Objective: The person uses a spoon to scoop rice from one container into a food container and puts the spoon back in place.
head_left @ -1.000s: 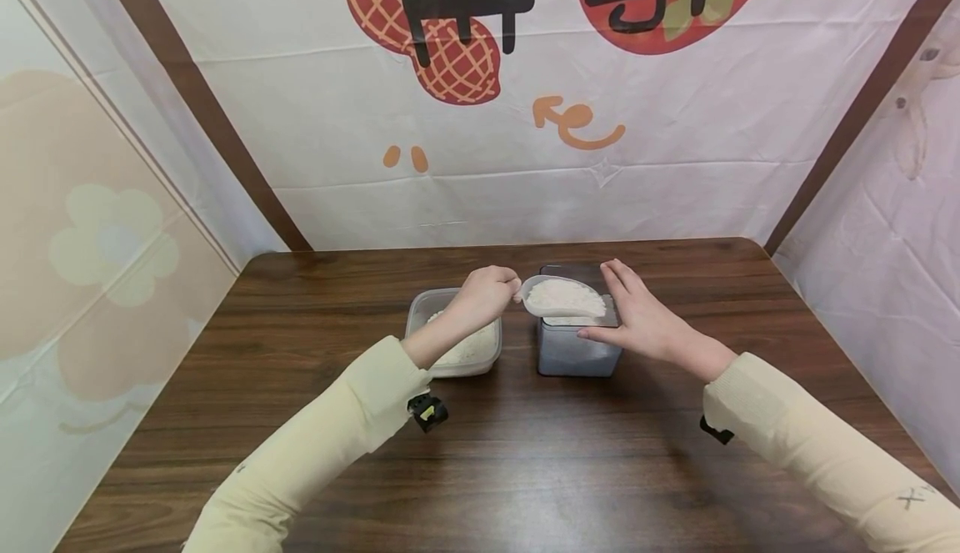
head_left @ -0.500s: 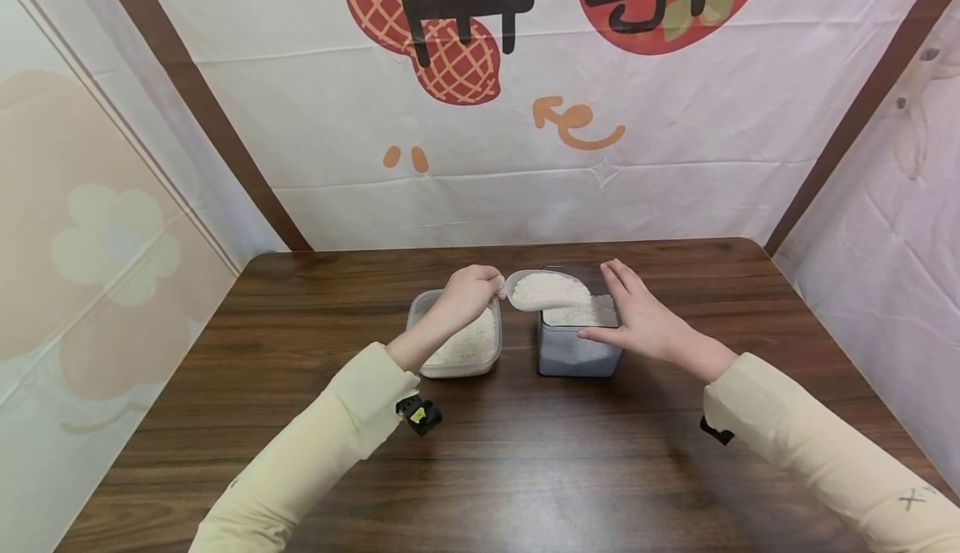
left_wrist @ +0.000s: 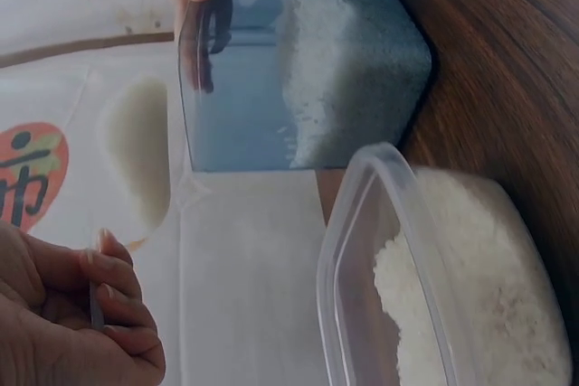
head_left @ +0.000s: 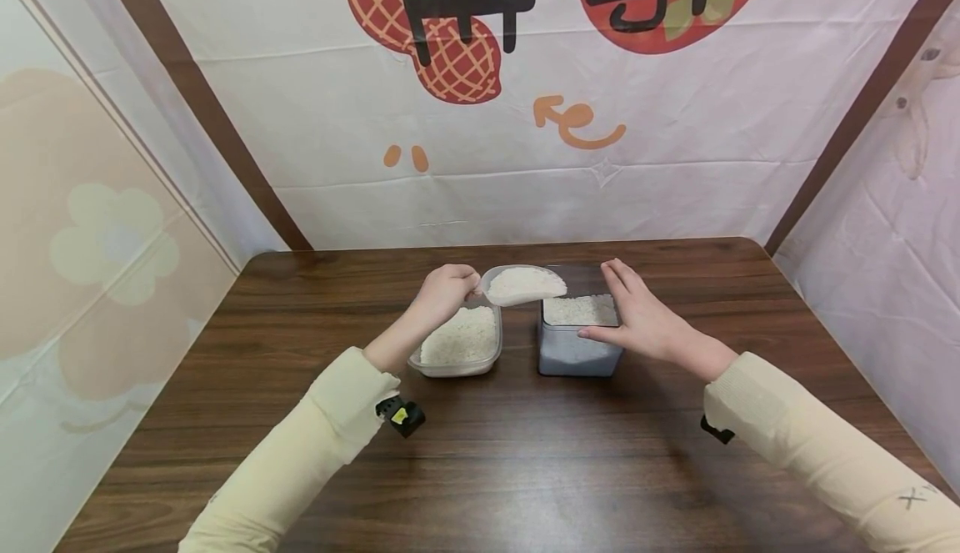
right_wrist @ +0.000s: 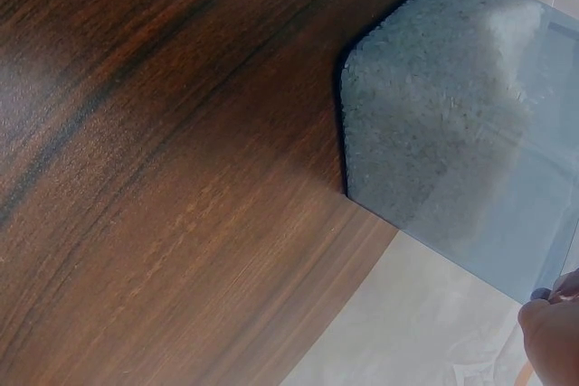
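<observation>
My left hand [head_left: 447,290] pinches the handle of a translucent scoop [head_left: 525,284] heaped with white rice. The scoop hangs in the air above the gap between two containers, its tip pointing toward the right one. In the left wrist view, the scoop [left_wrist: 137,155] shows from below, beyond the curled fingers. My right hand [head_left: 645,315] grips the top of a clear bluish storage box [head_left: 577,353], thumb at the front and fingers at the far side. Rice fills part of that box [right_wrist: 425,115], sloping inside it. A shallow clear plastic tub [head_left: 459,369] with rice stands under my left hand.
Both containers rest on a dark wood-grain table [head_left: 525,470] near its back edge. A printed cloth backdrop [head_left: 487,203] hangs behind, with more cloth at both sides. Black wrist straps [head_left: 401,415] sit by the cuffs.
My left hand has drawn the full scoop leftward, from over the bluish box to the gap between the containers. More of the rice in both containers shows. My right hand stays put.
</observation>
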Tool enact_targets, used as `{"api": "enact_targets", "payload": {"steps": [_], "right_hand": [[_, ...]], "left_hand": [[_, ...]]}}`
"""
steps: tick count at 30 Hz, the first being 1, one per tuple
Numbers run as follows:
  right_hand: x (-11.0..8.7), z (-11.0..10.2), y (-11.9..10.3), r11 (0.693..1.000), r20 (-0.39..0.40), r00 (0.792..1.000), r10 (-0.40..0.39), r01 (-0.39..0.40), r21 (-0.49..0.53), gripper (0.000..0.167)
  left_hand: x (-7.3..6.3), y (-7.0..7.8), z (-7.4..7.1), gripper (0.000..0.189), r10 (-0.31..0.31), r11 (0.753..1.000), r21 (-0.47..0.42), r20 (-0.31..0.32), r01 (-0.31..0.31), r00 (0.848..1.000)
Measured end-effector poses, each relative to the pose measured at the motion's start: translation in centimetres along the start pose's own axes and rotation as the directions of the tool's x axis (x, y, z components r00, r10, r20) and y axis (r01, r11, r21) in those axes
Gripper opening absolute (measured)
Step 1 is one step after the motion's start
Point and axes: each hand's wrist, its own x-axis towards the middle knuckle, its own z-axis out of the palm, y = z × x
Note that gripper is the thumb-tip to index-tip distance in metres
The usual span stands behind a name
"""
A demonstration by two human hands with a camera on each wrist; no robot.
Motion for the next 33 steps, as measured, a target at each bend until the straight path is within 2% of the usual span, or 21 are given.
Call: {"api": "enact_targets", "payload": {"steps": [10,21,29,33], "right_hand": [[0.0,0.0,0.0,1.0,-0.005,1.0,-0.003,0.003,-0.003,0.108],[0.0,-0.1,-0.1,1.0,-0.002,1.0,0.003,-0.003,0.002,0.109],[0.1,0.1,-0.1,1.0,0.0,1.0,0.002,-0.002,0.002,0.109],[0.1,0.1,-0.1,1.0,-0.002,1.0,0.002,-0.002,0.009,0.11]], "left_hand": [[-0.8,-2.0,-1.7,0.026,-0.062,0.998,-0.018,-0.028,0.062,0.998],[-1.7,-4.2,-2.9,0.026,-0.116,0.993,-0.035,-0.045,0.114,0.992],[-2.0,-5.5,-3.7,0.026,-0.111,0.994,0.009,-0.072,0.112,0.991],[-2.2,-6.0,-4.1,0.027,-0.112,0.993,0.015,-0.063,0.113,0.992]]}}
